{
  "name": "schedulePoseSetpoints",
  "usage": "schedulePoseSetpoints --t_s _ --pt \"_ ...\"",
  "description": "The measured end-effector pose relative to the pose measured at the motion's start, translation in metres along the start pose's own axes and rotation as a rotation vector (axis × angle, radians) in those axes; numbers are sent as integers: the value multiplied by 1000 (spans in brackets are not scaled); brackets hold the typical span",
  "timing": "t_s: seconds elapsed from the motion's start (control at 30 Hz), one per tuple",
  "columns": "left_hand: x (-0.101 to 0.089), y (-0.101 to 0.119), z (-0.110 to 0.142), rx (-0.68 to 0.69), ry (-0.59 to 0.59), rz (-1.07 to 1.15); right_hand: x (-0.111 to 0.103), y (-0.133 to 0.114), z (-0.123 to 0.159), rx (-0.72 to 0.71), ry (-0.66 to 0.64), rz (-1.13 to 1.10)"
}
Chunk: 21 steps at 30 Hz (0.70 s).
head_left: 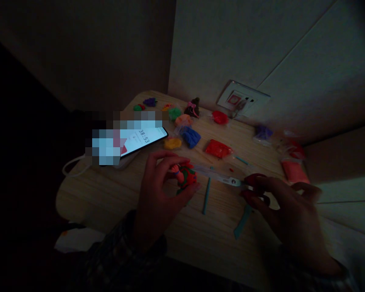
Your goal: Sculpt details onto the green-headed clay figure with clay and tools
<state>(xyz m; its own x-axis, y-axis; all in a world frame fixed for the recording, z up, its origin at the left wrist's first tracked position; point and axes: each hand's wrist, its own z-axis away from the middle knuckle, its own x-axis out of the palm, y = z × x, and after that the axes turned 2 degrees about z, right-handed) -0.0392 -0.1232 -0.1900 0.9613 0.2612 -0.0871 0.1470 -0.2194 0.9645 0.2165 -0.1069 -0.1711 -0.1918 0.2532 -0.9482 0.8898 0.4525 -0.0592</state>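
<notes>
Between the thumb and fingers of my left hand [161,190] is a small clay figure [187,177] in red and green with a pinkish part; my fingers cover some of it. My right hand [288,207] is closed on the dark red handles of a pair of scissors [231,181]. Their blades point left and reach to the figure's upper right side; in the dim light I cannot tell if they touch it. Below the blades lies a thin teal stick [207,196], and a flat teal strip [242,222] rests near my right hand.
A lit phone [142,140], partly pixelated, lies at the left with a white cable [69,164]. Bagged clay is scattered behind my hands: red [218,149], blue [191,137], yellow [172,143], purple [263,133]. A dark brown piece with a pink bow [193,108] stands near the wall socket [241,99].
</notes>
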Motion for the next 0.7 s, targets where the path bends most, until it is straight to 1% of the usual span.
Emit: schedulePoseSetpoints --t_s 0.2,0.33,0.53,0.7 --pt "1 0 1 14 -3 -55 0 2 2 -11 14 -3" --pt "0 1 2 36 -13 -83 -2 2 3 1 -14 -13" --pt "0 5 2 125 -7 -213 -1 3 4 -11 -14 -2" --pt "2 7 2 188 38 -267 -2 1 4 -18 -31 2"
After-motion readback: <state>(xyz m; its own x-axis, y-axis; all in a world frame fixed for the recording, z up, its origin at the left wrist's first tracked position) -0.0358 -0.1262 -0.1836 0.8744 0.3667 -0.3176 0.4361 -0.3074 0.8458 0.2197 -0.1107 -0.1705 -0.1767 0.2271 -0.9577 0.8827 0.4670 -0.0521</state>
